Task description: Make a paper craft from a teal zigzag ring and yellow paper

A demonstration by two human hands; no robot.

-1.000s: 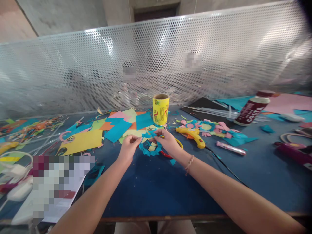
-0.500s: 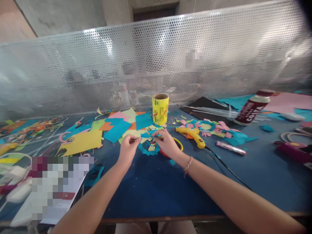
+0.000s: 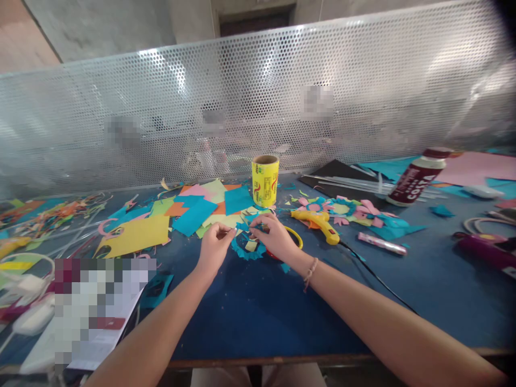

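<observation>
A ring of blue paper with a jagged, fringed edge [image 3: 246, 253] is just below my fingertips. My left hand [image 3: 217, 244] is closed in a pinch at the upper left of this ring. Opposite it, my right hand [image 3: 274, 236] pinches too, with thumb and index finger together. Blue paper shows between the two sets of fingertips; whether it belongs to the ring I cannot tell. Partly behind my right hand is a red and yellow round thing [image 3: 297, 237]. A yellow glue gun [image 3: 322, 224] lies to the right, its black cord running toward me.
A yellow cardboard tube [image 3: 265, 183] stands behind my hands. Coloured paper sheets [image 3: 195, 215] and scraps spread leftward. Paper flowers [image 3: 342, 208], a pink tube [image 3: 382, 244] and a tilted Costa bottle [image 3: 419, 178] are at right. A perforated metal screen [image 3: 258, 102] closes off the back.
My left fingertips have shifted slightly right, closer to my right hand. The blue ring shows a little lower beneath the fingers, and my right hand has barely moved.
</observation>
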